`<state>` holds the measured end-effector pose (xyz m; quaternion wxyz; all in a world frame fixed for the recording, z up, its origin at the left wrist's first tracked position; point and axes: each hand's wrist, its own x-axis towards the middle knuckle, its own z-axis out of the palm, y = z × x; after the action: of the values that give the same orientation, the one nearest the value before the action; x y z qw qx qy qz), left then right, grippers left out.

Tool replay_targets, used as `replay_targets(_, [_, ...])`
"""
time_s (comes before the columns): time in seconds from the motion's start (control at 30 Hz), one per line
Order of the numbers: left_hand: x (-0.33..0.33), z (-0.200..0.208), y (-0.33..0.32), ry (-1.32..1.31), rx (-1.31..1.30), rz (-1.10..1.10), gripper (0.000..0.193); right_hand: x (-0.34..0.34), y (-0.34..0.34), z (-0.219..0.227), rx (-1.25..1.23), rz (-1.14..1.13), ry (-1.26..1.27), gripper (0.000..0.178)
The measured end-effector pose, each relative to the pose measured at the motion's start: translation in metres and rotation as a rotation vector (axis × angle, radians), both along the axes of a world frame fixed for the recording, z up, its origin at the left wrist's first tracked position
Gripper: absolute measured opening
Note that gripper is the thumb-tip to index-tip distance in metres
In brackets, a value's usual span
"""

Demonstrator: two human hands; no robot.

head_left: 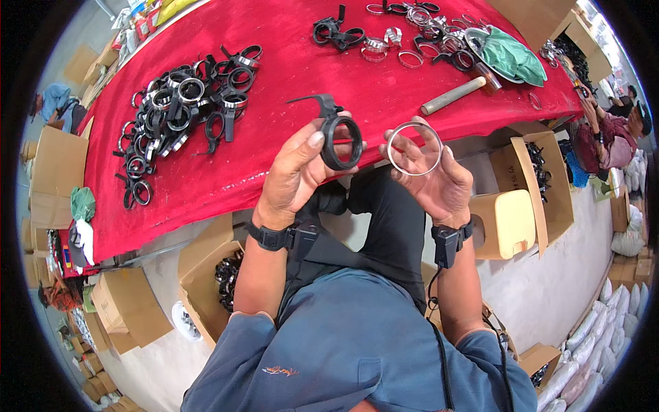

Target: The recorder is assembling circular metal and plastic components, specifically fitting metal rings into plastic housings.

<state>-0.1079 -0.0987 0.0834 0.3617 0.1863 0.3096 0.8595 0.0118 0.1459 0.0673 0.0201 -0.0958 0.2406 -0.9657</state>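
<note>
My left hand [299,161] grips a black plastic ring with a long thin tab [329,145], held up over the near edge of the red-covered table [274,82]. Opposite it, my right hand [439,180] has its fingers curled round a thin silver metal ring [392,152]. The two rings face each other, a small gap apart. Left of them on the cloth lies a pile of black tabbed rings [214,130], several with silver metal rings in them. Loose silver rings [410,59] are heaped at the far right, beside a few black ones [336,34].
A pale rod with a brown handle [453,95] lies on the cloth near a bowl with green cloth [511,58]. Cardboard boxes of black parts [549,185] stand below, right of a yellow stool [504,223]. Another box [199,302] sits at my left. A person [611,134] is at far right.
</note>
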Motion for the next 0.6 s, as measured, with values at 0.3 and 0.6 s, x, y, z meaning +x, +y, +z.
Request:
replay_targets(0.3, [0.024, 0.011, -0.003, 0.32, -0.393, 0.016, 0.062, 0.02, -0.02, 0.005, 0.456, -0.21, -0.147, 0.071])
replay_targets(0.6, [0.037, -0.007, 0.002, 0.449, -0.423, 0.111, 0.079, 0.028, -0.049, 0.008, 1.127, -0.581, 0.046, 0.068])
